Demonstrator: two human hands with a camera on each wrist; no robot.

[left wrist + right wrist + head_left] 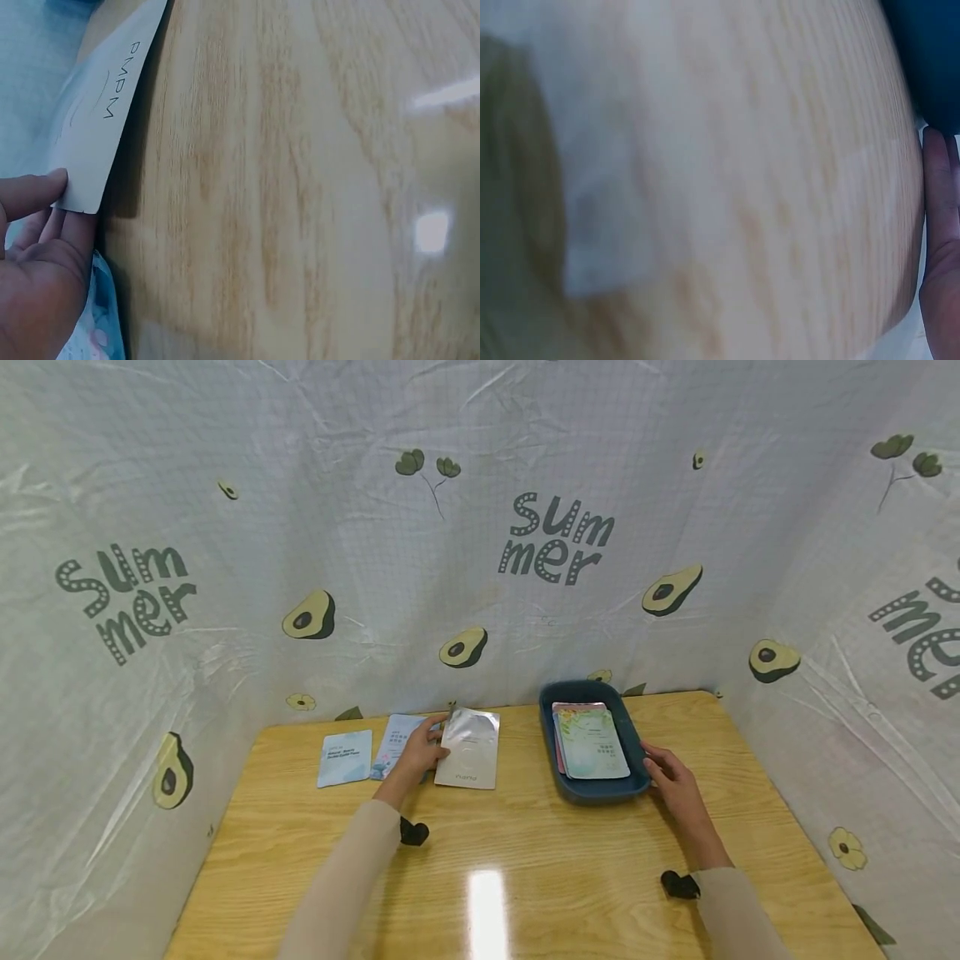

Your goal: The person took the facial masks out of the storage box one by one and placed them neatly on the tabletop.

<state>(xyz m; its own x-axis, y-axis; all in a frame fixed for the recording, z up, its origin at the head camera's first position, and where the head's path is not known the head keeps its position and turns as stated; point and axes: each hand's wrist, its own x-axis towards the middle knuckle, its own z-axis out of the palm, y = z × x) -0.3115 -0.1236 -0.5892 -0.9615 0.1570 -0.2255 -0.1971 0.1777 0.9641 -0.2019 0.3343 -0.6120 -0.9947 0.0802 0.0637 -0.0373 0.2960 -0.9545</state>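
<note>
My left hand (422, 749) pinches the left edge of a silvery-white sheet mask packet (468, 760). The left wrist view shows the thumb on top of this packet (94, 112), which has "PMPM" printed on it, and the fingers beneath; its near edge is lifted off the table. Partly under the left hand lies a blue floral packet (392, 747). At the dark blue plastic basket (592, 791), my right hand (675, 785) touches the right side with fingers fairly straight. Inside the basket, a green floral packet (594, 745) lies over a pink one (557, 752).
A light blue packet (344, 758) lies flat at the left of the wooden table (570, 877). White printed sheeting (360, 552) hangs behind the table and along both sides. The basket stands near the back edge, right of the silvery packet.
</note>
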